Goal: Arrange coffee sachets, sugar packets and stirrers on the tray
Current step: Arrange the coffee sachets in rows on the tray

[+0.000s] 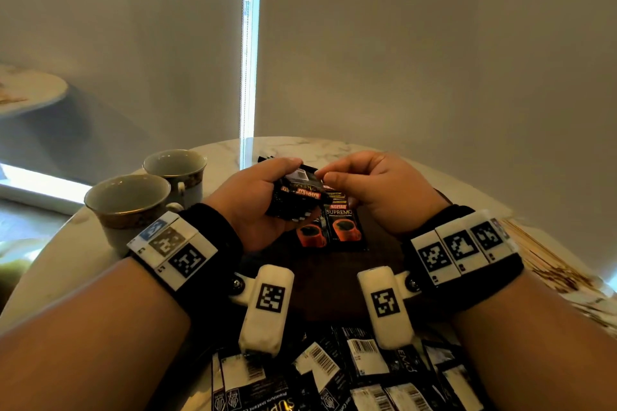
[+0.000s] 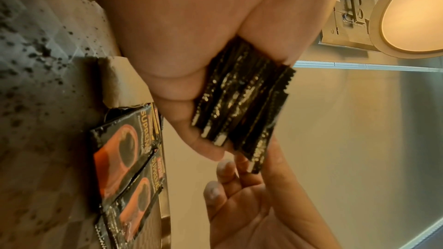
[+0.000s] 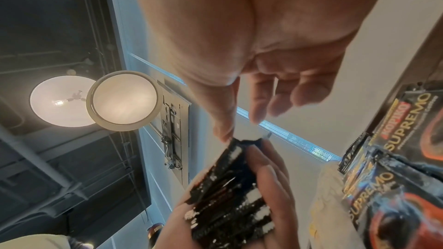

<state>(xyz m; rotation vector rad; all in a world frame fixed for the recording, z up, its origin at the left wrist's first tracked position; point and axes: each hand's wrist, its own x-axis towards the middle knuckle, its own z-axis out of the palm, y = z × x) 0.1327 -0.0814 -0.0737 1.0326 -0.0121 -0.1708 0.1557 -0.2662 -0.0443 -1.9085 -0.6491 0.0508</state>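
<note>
My left hand [image 1: 283, 192] grips a stack of black coffee sachets [image 1: 298, 197] above the dark wooden tray [image 1: 337, 280]. The right hand [image 1: 321, 174] pinches the far end of the stack's top sachet [image 1: 302, 173] between thumb and forefinger. Two sachets [image 1: 330, 230] with orange cups printed on them lie side by side, face up, on the tray below the hands. The left wrist view has the stack [image 2: 239, 105] edge on in my palm. In the right wrist view my fingertips [image 3: 225, 131] meet at the top sachet's corner [image 3: 249, 140].
Two empty cups [image 1: 130, 200] stand at the left on the round marble table [image 1: 50, 270]. Several loose sachets [image 1: 334, 374] lie at the near edge. A pile of thin pale sticks [image 1: 541, 253] lies at the right. Window blinds hang behind the table.
</note>
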